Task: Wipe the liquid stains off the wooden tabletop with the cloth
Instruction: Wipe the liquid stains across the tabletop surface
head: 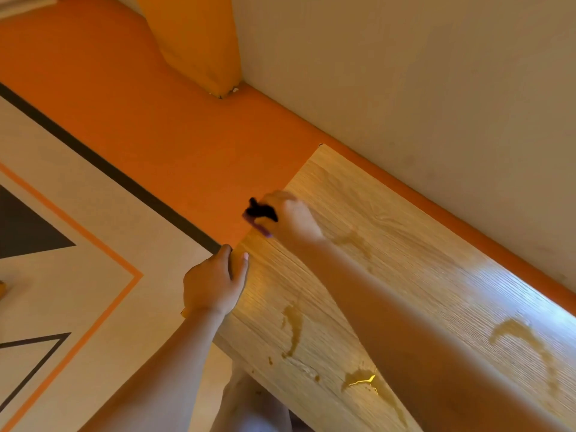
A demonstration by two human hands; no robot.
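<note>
The light wooden tabletop (414, 244) runs from the centre to the lower right. Yellowish liquid stains lie on it: a curved streak (293, 328), a shiny puddle (361, 380) near the front edge, an arc (526, 341) at the right, and a faint smear (352, 241) beside my right wrist. My right hand (290, 216) grips a dark cloth (260, 213) with a purple underside at the table's far left edge; it is motion-blurred. My left hand (212, 282) grips the table's near left corner, thumb on top.
An orange bench seat (162, 132) lies beyond the table's end, with an orange cushion (199, 42) against the beige wall (420, 82). The floor (62, 275) at left has black and orange lines. My knees show under the table's front edge.
</note>
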